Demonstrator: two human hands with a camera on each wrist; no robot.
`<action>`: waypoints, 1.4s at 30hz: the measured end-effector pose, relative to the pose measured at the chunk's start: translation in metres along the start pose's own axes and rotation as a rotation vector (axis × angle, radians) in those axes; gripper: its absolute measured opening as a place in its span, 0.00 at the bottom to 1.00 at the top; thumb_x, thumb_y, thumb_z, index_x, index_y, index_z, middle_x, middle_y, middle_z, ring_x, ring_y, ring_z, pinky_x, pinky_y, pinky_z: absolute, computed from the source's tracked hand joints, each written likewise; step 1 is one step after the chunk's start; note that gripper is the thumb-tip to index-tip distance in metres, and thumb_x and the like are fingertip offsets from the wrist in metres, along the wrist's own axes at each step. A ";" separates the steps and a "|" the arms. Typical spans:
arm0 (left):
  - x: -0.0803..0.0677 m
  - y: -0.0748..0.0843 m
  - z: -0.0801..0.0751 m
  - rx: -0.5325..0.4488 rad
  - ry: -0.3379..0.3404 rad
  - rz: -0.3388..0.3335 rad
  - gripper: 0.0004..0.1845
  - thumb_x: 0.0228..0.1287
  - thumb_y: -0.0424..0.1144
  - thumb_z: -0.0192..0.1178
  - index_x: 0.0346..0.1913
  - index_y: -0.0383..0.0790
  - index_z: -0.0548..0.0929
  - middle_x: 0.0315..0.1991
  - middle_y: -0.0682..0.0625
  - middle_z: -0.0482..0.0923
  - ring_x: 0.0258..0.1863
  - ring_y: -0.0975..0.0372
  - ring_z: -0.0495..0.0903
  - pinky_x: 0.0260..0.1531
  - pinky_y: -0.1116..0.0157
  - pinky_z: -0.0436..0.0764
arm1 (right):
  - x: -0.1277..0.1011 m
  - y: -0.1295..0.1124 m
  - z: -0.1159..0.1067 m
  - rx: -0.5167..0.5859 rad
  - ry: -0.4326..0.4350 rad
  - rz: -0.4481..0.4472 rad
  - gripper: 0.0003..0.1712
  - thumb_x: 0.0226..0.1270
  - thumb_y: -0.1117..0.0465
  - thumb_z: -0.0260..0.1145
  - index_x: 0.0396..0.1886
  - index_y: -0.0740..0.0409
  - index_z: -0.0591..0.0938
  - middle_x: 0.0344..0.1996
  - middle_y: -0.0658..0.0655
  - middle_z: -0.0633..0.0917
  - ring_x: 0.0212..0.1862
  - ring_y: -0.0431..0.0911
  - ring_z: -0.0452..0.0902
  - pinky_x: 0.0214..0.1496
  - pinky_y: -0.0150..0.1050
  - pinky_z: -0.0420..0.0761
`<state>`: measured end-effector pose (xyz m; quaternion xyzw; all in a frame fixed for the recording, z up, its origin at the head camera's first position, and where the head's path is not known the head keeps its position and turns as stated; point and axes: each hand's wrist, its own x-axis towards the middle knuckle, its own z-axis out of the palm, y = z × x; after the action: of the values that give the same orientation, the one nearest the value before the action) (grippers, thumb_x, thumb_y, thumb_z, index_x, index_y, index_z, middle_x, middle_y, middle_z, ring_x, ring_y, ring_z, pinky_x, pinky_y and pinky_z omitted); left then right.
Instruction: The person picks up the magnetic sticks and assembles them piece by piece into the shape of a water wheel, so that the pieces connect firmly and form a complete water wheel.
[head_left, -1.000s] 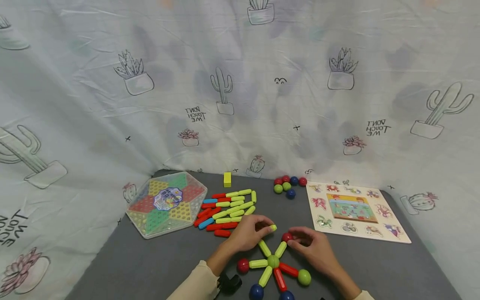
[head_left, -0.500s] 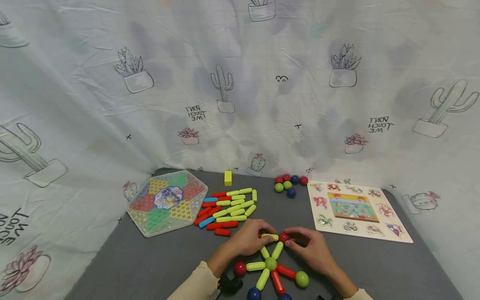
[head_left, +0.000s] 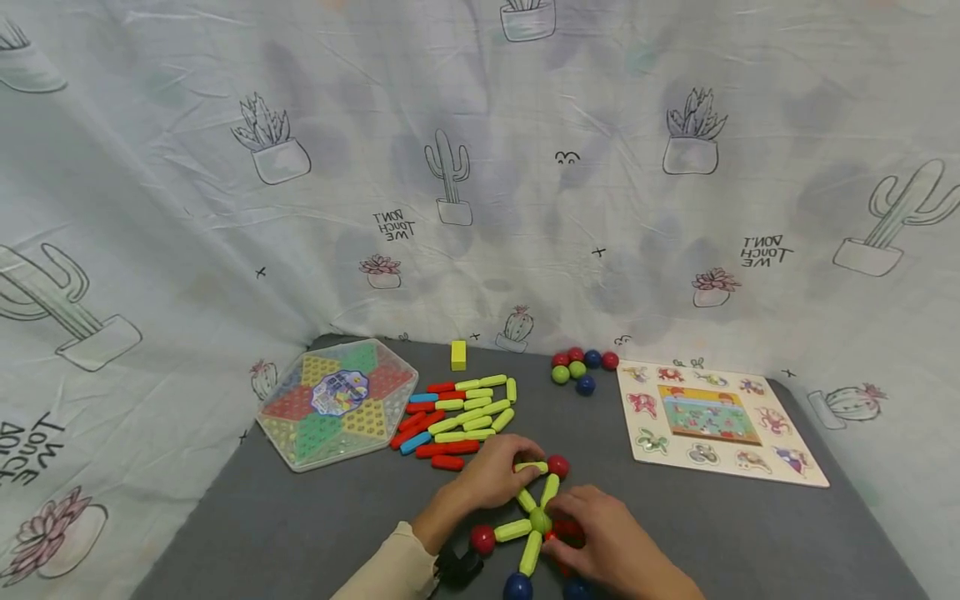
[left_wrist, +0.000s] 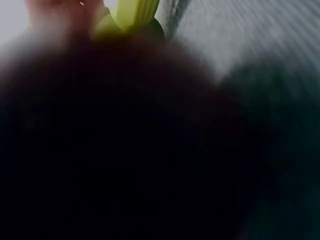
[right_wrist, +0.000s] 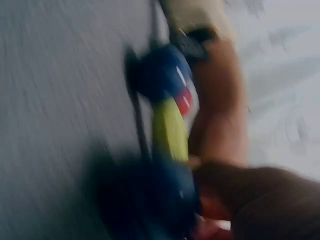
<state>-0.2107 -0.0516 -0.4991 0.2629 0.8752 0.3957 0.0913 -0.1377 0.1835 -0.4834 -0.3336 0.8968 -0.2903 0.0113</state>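
Observation:
A star of magnetic rods and balls lies at the near edge of the grey table (head_left: 300,517), its yellow-green rods meeting at a green centre ball (head_left: 538,521). My left hand (head_left: 525,468) pinches a yellow-green rod (head_left: 531,467) that touches a red ball (head_left: 557,465) at the star's far tip. My right hand (head_left: 564,529) covers the star's right side, fingers curled on a red rod (head_left: 570,527). The left wrist view is mostly dark blur, with a yellow-green rod (left_wrist: 132,12) at the top. The blurred right wrist view shows a blue ball (right_wrist: 162,75) and a yellow-green rod (right_wrist: 170,130).
A hexagonal game board (head_left: 335,404) sits at the left. A pile of loose rods (head_left: 457,417), a yellow block (head_left: 458,355) and several loose balls (head_left: 581,369) lie behind the star. A wooden puzzle (head_left: 712,421) lies at the right. Cactus-print cloth (head_left: 480,208) surrounds the table.
The left hand brought its yellow-green rod against the red ball. The right hand left that ball and moved down onto the star's right side.

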 end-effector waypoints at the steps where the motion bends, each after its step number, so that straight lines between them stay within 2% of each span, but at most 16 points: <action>1: -0.001 0.000 -0.002 0.008 0.005 -0.005 0.11 0.78 0.38 0.68 0.57 0.42 0.91 0.48 0.53 0.90 0.44 0.69 0.83 0.49 0.67 0.85 | 0.001 -0.005 0.002 -0.029 -0.021 -0.003 0.15 0.75 0.45 0.77 0.53 0.45 0.90 0.45 0.43 0.87 0.45 0.34 0.79 0.43 0.36 0.84; 3: -0.003 -0.001 -0.004 0.026 0.006 -0.012 0.13 0.78 0.37 0.67 0.60 0.42 0.90 0.46 0.53 0.88 0.41 0.69 0.82 0.47 0.67 0.84 | 0.004 -0.011 0.005 -0.088 -0.029 -0.003 0.14 0.76 0.47 0.75 0.55 0.44 0.90 0.46 0.42 0.85 0.45 0.33 0.74 0.42 0.36 0.82; 6: -0.007 -0.004 -0.008 0.023 -0.021 -0.007 0.18 0.77 0.35 0.65 0.65 0.43 0.88 0.41 0.56 0.85 0.36 0.70 0.79 0.41 0.68 0.82 | 0.007 -0.014 0.008 -0.097 -0.017 -0.004 0.11 0.76 0.53 0.76 0.54 0.43 0.91 0.45 0.41 0.84 0.43 0.33 0.71 0.41 0.34 0.79; 9: -0.013 -0.005 -0.012 0.009 -0.059 -0.014 0.22 0.75 0.33 0.63 0.69 0.46 0.85 0.37 0.59 0.82 0.31 0.70 0.75 0.35 0.70 0.78 | 0.007 -0.013 0.006 -0.109 0.000 -0.032 0.11 0.73 0.58 0.78 0.51 0.43 0.92 0.44 0.42 0.86 0.44 0.34 0.72 0.42 0.34 0.81; 12: -0.020 -0.005 -0.015 -0.021 -0.073 -0.057 0.23 0.74 0.34 0.65 0.70 0.46 0.83 0.37 0.58 0.80 0.28 0.69 0.74 0.32 0.70 0.77 | 0.006 -0.010 0.001 -0.150 0.007 -0.063 0.11 0.70 0.62 0.79 0.49 0.45 0.93 0.43 0.42 0.87 0.45 0.37 0.75 0.45 0.36 0.84; 16: -0.030 -0.006 -0.017 -0.038 -0.062 -0.115 0.24 0.73 0.39 0.70 0.69 0.42 0.80 0.45 0.54 0.80 0.31 0.69 0.76 0.37 0.70 0.79 | 0.002 -0.006 -0.002 -0.208 0.007 -0.074 0.13 0.69 0.65 0.78 0.50 0.48 0.93 0.45 0.44 0.88 0.46 0.39 0.79 0.46 0.38 0.86; 18: -0.034 -0.006 -0.018 -0.023 -0.058 -0.107 0.28 0.72 0.40 0.72 0.71 0.42 0.78 0.51 0.53 0.80 0.36 0.69 0.76 0.41 0.69 0.79 | 0.000 -0.006 -0.002 -0.204 0.011 -0.068 0.12 0.70 0.63 0.78 0.51 0.48 0.93 0.46 0.44 0.88 0.46 0.40 0.81 0.46 0.38 0.87; 21: -0.038 -0.006 -0.019 -0.017 -0.051 -0.058 0.29 0.72 0.40 0.72 0.74 0.42 0.79 0.59 0.52 0.81 0.40 0.69 0.78 0.44 0.69 0.80 | -0.001 -0.005 0.000 -0.177 0.030 -0.049 0.10 0.72 0.59 0.78 0.51 0.48 0.93 0.46 0.44 0.88 0.46 0.40 0.83 0.46 0.38 0.87; 23: -0.040 -0.007 -0.020 -0.032 -0.033 -0.026 0.26 0.74 0.39 0.70 0.71 0.42 0.81 0.59 0.53 0.83 0.41 0.69 0.80 0.44 0.70 0.82 | -0.002 -0.006 0.001 -0.164 0.058 -0.041 0.09 0.71 0.57 0.80 0.48 0.47 0.92 0.45 0.44 0.88 0.46 0.40 0.83 0.45 0.38 0.87; 25: -0.042 -0.008 -0.021 -0.053 -0.004 -0.015 0.18 0.75 0.38 0.70 0.64 0.43 0.86 0.54 0.53 0.85 0.38 0.71 0.81 0.42 0.71 0.83 | -0.002 -0.005 0.000 -0.166 0.083 -0.039 0.09 0.69 0.58 0.81 0.46 0.47 0.92 0.44 0.44 0.88 0.45 0.39 0.82 0.44 0.38 0.87; 28: -0.044 -0.009 -0.022 -0.083 0.032 -0.028 0.09 0.73 0.35 0.72 0.53 0.44 0.90 0.43 0.55 0.86 0.33 0.72 0.80 0.36 0.72 0.82 | -0.003 -0.002 -0.003 -0.158 0.092 -0.034 0.10 0.66 0.60 0.83 0.44 0.46 0.92 0.42 0.43 0.89 0.44 0.38 0.82 0.43 0.38 0.87; 31: -0.047 -0.009 -0.023 -0.121 0.028 -0.045 0.06 0.70 0.35 0.75 0.47 0.46 0.90 0.36 0.58 0.85 0.30 0.71 0.81 0.33 0.72 0.82 | -0.002 0.002 -0.007 -0.136 0.062 -0.017 0.10 0.65 0.61 0.83 0.44 0.45 0.93 0.42 0.41 0.90 0.44 0.37 0.83 0.44 0.39 0.87; 37: -0.053 -0.010 -0.026 -0.186 -0.015 -0.074 0.07 0.68 0.38 0.78 0.46 0.48 0.91 0.34 0.61 0.86 0.30 0.69 0.83 0.33 0.72 0.83 | -0.002 0.006 -0.010 -0.131 0.045 0.002 0.08 0.67 0.56 0.82 0.44 0.43 0.93 0.43 0.41 0.90 0.45 0.37 0.83 0.44 0.40 0.87; 42: -0.056 -0.011 -0.026 -0.202 -0.023 -0.083 0.08 0.68 0.37 0.78 0.46 0.49 0.92 0.35 0.60 0.86 0.31 0.70 0.83 0.34 0.71 0.83 | -0.002 0.008 -0.007 -0.116 0.068 -0.050 0.11 0.65 0.59 0.83 0.45 0.44 0.92 0.45 0.41 0.90 0.46 0.38 0.83 0.45 0.40 0.87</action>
<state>-0.1774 -0.1047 -0.4928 0.2204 0.8398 0.4749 0.1435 -0.1422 0.1932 -0.4824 -0.3461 0.9034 -0.2490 -0.0460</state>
